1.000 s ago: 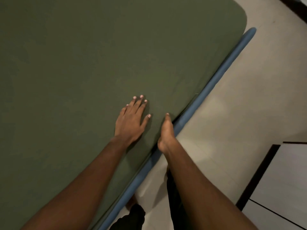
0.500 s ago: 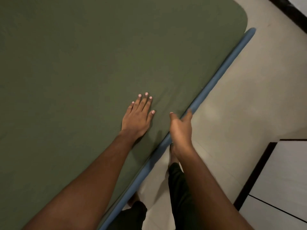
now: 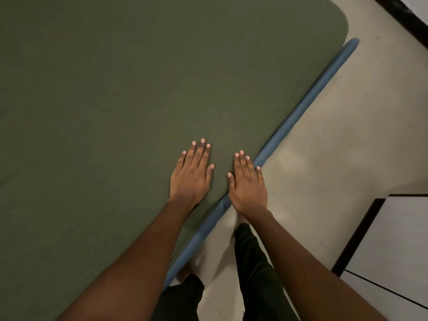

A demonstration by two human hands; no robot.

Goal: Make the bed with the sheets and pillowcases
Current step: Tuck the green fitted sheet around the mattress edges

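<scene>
floor (image 3: 347, 158): pale, glossy | cabinet (image 3: 398, 239): white, black edge, lower right | skirting (image 3: 403, 15): dark, top right

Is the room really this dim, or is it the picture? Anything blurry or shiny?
Head view: the light is dim and warm, so the green sheet looks flat and muted, with no glare. Head view: a soft shadow lies beside the left hand, and both it and the right hand look sharp. Head view: the floor shows a faint pale sheen.

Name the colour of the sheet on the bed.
The sheet is plain olive green; head view.
</scene>
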